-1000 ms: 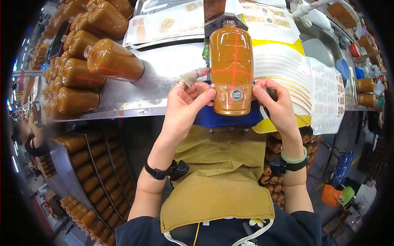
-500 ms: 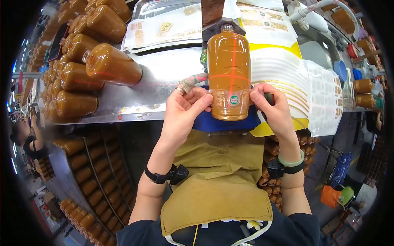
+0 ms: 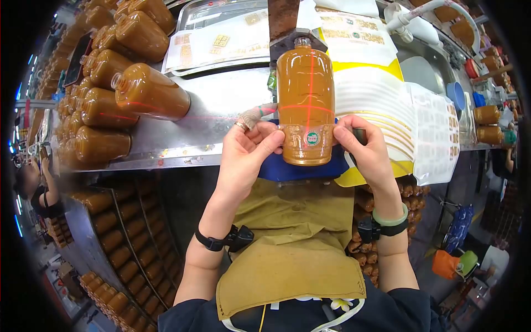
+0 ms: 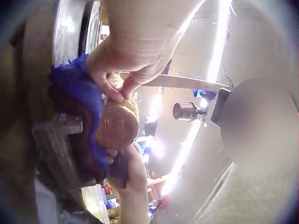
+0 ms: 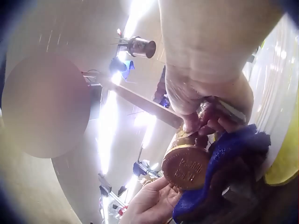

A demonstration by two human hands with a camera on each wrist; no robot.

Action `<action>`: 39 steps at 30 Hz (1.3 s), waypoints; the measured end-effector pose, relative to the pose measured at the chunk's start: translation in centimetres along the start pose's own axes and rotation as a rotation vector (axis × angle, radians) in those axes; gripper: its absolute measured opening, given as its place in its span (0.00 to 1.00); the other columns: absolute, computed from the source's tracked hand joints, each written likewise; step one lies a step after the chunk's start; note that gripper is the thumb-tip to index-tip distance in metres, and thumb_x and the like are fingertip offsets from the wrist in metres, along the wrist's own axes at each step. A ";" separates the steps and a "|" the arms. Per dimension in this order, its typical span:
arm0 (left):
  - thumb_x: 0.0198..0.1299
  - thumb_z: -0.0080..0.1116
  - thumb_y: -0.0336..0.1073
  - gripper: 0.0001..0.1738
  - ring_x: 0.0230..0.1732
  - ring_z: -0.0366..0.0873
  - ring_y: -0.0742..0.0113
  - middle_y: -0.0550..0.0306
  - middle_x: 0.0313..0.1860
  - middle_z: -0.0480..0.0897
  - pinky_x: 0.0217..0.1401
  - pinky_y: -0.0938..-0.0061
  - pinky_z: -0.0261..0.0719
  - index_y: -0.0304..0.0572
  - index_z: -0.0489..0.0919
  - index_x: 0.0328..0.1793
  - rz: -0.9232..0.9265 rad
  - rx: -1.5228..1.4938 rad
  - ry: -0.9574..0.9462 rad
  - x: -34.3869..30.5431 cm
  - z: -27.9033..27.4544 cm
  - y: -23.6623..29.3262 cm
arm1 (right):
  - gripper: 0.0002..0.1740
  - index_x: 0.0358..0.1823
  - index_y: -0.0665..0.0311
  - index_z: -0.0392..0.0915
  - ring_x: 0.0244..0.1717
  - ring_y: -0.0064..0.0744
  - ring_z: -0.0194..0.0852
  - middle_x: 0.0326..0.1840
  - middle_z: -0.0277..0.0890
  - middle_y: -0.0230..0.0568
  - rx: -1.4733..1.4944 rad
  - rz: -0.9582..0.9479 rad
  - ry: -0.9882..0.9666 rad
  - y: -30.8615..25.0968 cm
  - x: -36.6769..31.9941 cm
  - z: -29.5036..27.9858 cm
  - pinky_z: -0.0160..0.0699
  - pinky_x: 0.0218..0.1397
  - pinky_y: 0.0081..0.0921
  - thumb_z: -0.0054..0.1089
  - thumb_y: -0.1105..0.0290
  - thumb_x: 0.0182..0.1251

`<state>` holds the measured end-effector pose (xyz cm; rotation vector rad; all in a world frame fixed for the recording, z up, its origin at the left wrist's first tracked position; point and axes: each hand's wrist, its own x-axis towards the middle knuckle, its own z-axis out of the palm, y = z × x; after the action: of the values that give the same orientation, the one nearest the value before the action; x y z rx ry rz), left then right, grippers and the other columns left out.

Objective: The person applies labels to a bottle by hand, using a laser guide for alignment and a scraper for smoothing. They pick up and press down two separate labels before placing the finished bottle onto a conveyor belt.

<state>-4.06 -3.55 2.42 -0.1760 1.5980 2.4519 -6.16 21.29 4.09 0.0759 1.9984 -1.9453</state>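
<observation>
A bottle of brown liquid [image 3: 306, 83] lies in front of me, its neck pointing away and its base over a blue cloth [image 3: 271, 169]. Across its lower front runs a clear label [image 3: 296, 137] with gold patterning and a round green emblem. My left hand [image 3: 243, 152] pinches the label's left end, thumb on top; a finger wears a knitted cover. On the other side, my right hand [image 3: 368, 149] pinches the right end. A dark, flat-looking tool [image 3: 359, 136] is tucked within the right fingers. The bottle's round base [image 5: 186, 167] shows in the right wrist view.
Many filled bottles [image 3: 102, 105] are stacked at the left, one [image 3: 152, 94] lying nearest. White decal sheets [image 3: 221, 50] rest on a tray behind. Curved gold-edged strips [image 3: 370, 110] and a patterned sheet [image 3: 434, 133] lie at the right. Red light lines cross the bottle.
Bottle, hands and bench all drift slightly down and left together in the head view. The label now sits a little closer to the bottle's base, both hands still at its ends.
</observation>
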 end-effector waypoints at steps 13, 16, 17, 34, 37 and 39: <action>0.71 0.67 0.26 0.27 0.48 0.83 0.73 0.60 0.45 0.84 0.51 0.74 0.83 0.34 0.73 0.74 -0.013 -0.013 0.009 0.0 -0.2 -0.4 | 0.08 0.45 0.68 0.84 0.46 0.15 0.76 0.41 0.83 0.26 0.020 -0.004 0.012 0.4 0.0 0.0 0.76 0.53 0.18 0.67 0.70 0.75; 0.71 0.67 0.26 0.26 0.48 0.83 0.73 0.60 0.45 0.84 0.51 0.74 0.83 0.34 0.74 0.73 -0.014 -0.017 0.017 -0.1 -0.3 -0.6 | 0.08 0.45 0.68 0.84 0.45 0.15 0.76 0.41 0.83 0.26 0.038 0.010 0.010 0.3 -0.1 0.0 0.76 0.52 0.18 0.67 0.70 0.75; 0.71 0.67 0.26 0.25 0.48 0.83 0.73 0.59 0.46 0.83 0.51 0.74 0.83 0.34 0.74 0.72 -0.012 -0.017 0.022 -0.1 -0.3 -0.6 | 0.08 0.45 0.68 0.84 0.45 0.15 0.76 0.41 0.83 0.26 0.038 0.010 0.010 0.3 0.0 -0.1 0.76 0.52 0.18 0.67 0.70 0.75; 0.68 0.69 0.24 0.22 0.48 0.82 0.72 0.60 0.47 0.82 0.50 0.73 0.83 0.38 0.74 0.64 -0.002 -0.039 0.054 -0.3 0.3 -0.5 | 0.21 0.68 0.67 0.73 0.55 0.19 0.72 0.54 0.76 0.33 0.054 -0.033 0.234 -0.1 0.0 -1.7 0.69 0.62 0.19 0.54 0.60 0.84; 0.68 0.69 0.24 0.21 0.48 0.82 0.72 0.60 0.47 0.82 0.50 0.73 0.83 0.38 0.74 0.64 -0.010 -0.033 0.059 -0.2 0.4 -0.3 | 0.19 0.69 0.70 0.71 0.60 0.22 0.71 0.57 0.75 0.35 -0.060 -0.225 0.314 -0.3 -1.0 -2.3 0.68 0.68 0.22 0.49 0.69 0.84; 0.68 0.69 0.24 0.21 0.47 0.82 0.72 0.60 0.47 0.82 0.50 0.73 0.83 0.38 0.74 0.63 -0.025 -0.026 0.068 -0.2 0.4 -0.3 | 0.16 0.65 0.71 0.74 0.56 0.21 0.72 0.56 0.76 0.34 -0.055 -0.272 0.250 -2.8 -2.2 -0.3 0.70 0.63 0.20 0.54 0.76 0.80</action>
<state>-3.75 -3.08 2.39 -0.2842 1.5819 2.4733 -4.93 21.92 7.36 0.0365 2.3269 -2.1337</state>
